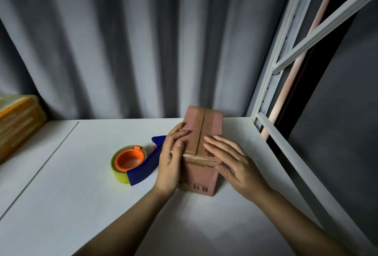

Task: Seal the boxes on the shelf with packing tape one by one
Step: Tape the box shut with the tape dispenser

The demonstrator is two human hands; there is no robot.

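Note:
A small brown cardboard box (201, 131) stands on the white shelf (86, 184), its two top flaps closed with a seam running down the middle. My left hand (173, 157) lies against the box's left side, fingers straight on the left flap. My right hand (233, 161) rests flat with straight fingers on the right flap and the near right corner. A tape dispenser (137, 161) with a blue handle, orange core and clear yellowish roll lies on the shelf just left of my left hand, untouched.
A stack of orange-brown taped boxes (18, 124) sits at the far left of the shelf. A grey curtain hangs behind. White metal shelf uprights and rails (272, 83) run along the right side and edge.

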